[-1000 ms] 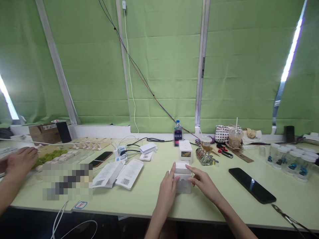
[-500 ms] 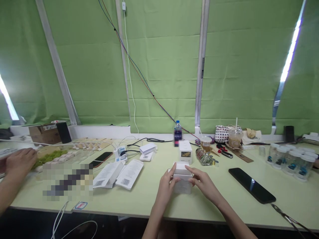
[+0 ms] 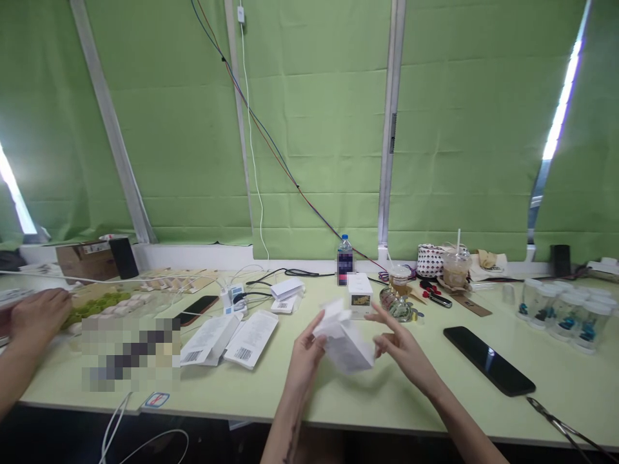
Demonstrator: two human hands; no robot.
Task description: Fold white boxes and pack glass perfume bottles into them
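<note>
White card, blurred, forms the small box (image 3: 349, 348) that the person's left hand (image 3: 304, 348) grips between thumb and fingers at its left side, tilted above the pale table (image 3: 232, 393). The right hand (image 3: 403, 348) is beside the box's right side, its fingers parted and thumb away from the forefinger, gripping nothing; whether a fingertip touches the card cannot be told. Just behind stands a second white box (image 3: 360, 298) with a picture on its front, and near it a blue-capped bottle (image 3: 345, 261). Leftward lie white packets (image 3: 251, 338) with barcodes; rightward, a black phone (image 3: 488, 359) and lidded clear jars (image 3: 565, 316). At far left rests another person's hand (image 3: 41, 316).
</note>
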